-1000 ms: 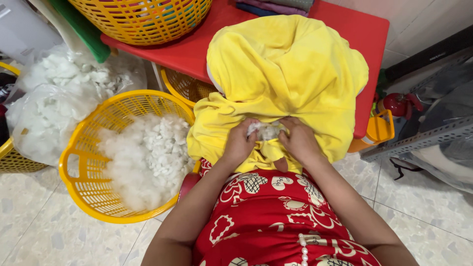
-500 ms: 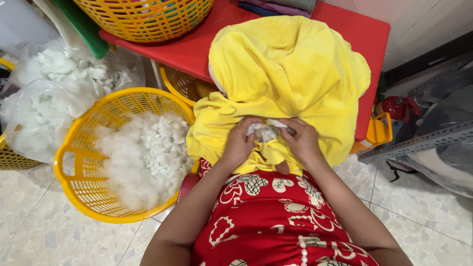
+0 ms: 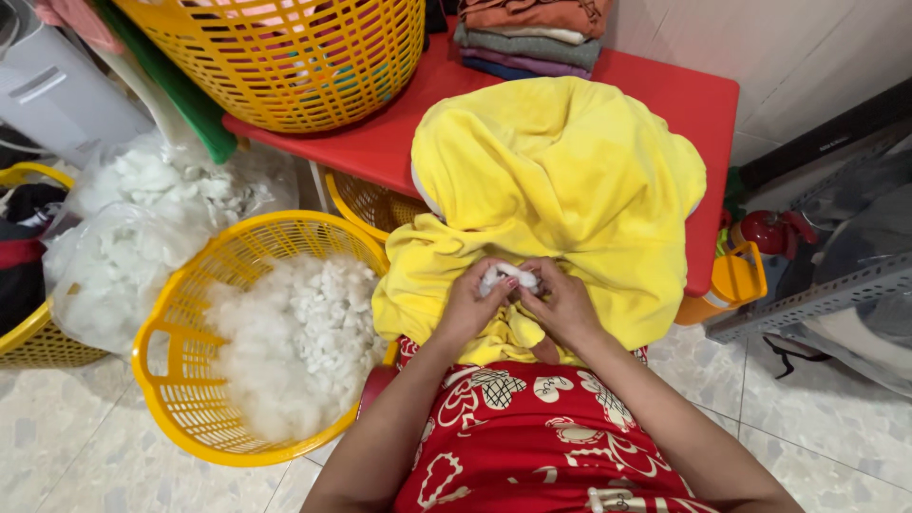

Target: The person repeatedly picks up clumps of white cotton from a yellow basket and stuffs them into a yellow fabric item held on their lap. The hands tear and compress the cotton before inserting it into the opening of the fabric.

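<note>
A big yellow plush cover point(image 3: 560, 180) lies over the edge of a red table point(image 3: 684, 90) and hangs into my lap. My left hand point(image 3: 470, 306) and my right hand point(image 3: 562, 302) meet at its lower edge. Both pinch a small wad of white stuffing point(image 3: 508, 276) between the fingers, right at an opening in the yellow fabric. My forearms reach up from my red patterned clothing point(image 3: 532, 437).
A yellow basket point(image 3: 180, 380) holding white stuffing point(image 3: 294, 351) stands on the floor at my left. Clear bags of stuffing point(image 3: 133, 228) lie behind it. On the table are another yellow basket point(image 3: 285, 57) and folded cloths point(image 3: 532, 33). Grey metal shelving point(image 3: 817, 294) is at right.
The view has shifted a little. Both hands stay at the cover's opening, working the white wad slightly; nothing else has moved.
</note>
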